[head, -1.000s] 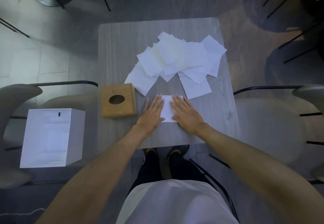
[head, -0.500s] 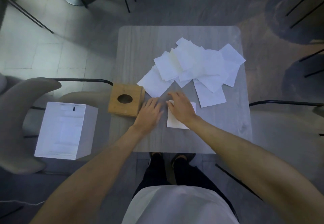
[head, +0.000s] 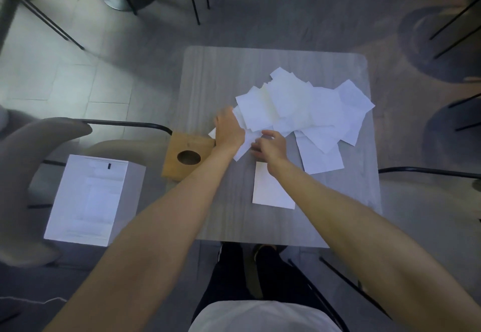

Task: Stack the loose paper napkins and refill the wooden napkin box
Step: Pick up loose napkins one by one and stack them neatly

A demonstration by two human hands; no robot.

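White paper dominates the head view: a loose heap of napkins (head: pixel 299 108) is fanned over the far half of the grey wood-grain table (head: pixel 208 76), well beyond the wooden napkin box (head: pixel 188 157), which sits at the table's left edge with its round hole facing up. One started stack (head: pixel 270 188), near the box on its right, lies flat and square on the table. The left hand (head: pixel 229 130), just past the box's far right corner, rests on the near edge of the heap with its fingers curled down onto a sheet; whether it pinches that sheet I cannot tell. The right hand (head: pixel 270 145), between heap and stack, has its fingers half spread and touching the lowest napkins. I count one box, one stack, and roughly ten overlapping loose napkins, though the layers hide the true number. The likely slip is dragging several clinging sheets at once, skewing the stack or sliding some off the table's far right edge.
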